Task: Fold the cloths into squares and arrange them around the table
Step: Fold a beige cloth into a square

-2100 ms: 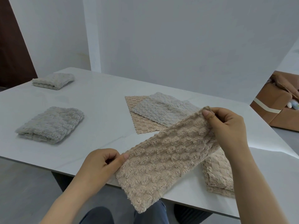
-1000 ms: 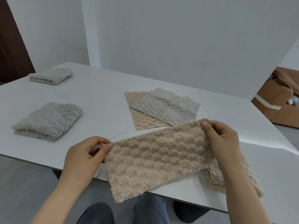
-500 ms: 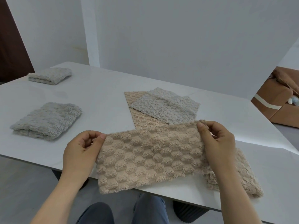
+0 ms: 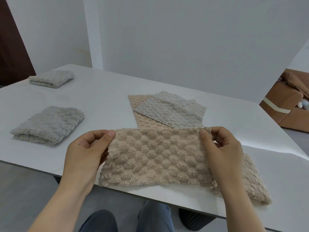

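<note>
Cloth [image 4: 155, 156], beige and bobbly, is stretched as a long band between two hands, with its lower edge lying on the table [image 4: 103, 101] right at the near rim. The left hand [image 4: 85, 153] pinches the top left corner between thumb and curled fingers. The right hand [image 4: 222, 151] pinches the top right corner the same way.

To my eye it wants one more fold, end to end. The worry is the rim: the band sits so close to it that a loose corner could slide off towards the person's knees. The fabric is thick, so a fold with unmatched corners would likely come out lopsided or spring open. The right forearm also crosses the beige square [image 4: 254, 186], which lies at the same rim, and a careless sweep could drag it askew.

Room is better further in. Bare top lies between the near grey square [image 4: 48, 124] and the flat pile [image 4: 172, 111], and out to the right. The far grey square [image 4: 51, 79] sits well apart at the back left.
</note>
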Tool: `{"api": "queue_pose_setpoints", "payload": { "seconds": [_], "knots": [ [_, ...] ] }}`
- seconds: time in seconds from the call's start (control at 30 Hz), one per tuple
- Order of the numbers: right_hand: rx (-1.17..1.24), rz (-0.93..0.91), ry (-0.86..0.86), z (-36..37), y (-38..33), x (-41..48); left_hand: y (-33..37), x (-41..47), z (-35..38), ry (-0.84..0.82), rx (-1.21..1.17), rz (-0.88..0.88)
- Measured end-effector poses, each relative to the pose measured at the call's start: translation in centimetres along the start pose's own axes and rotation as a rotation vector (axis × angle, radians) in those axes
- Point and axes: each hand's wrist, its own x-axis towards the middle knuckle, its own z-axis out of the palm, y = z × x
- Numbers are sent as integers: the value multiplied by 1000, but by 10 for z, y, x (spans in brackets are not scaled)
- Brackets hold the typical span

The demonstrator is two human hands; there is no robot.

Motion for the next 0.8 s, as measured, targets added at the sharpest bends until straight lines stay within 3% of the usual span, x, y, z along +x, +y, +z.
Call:
{"api": "queue_pose_setpoints", "payload": {
  "seconds": [0.27,0.53,0.8],
  "knots": [
    [126,-33,-152,20,-29,-26,16,-24,30,-88,147,194],
    [224,37,-302,31,-44,-43,16,-34,39,-116,194,216],
    [210,23,-335,32,-46,-47,16,-42,41,-180,160,193]
  ]
}}
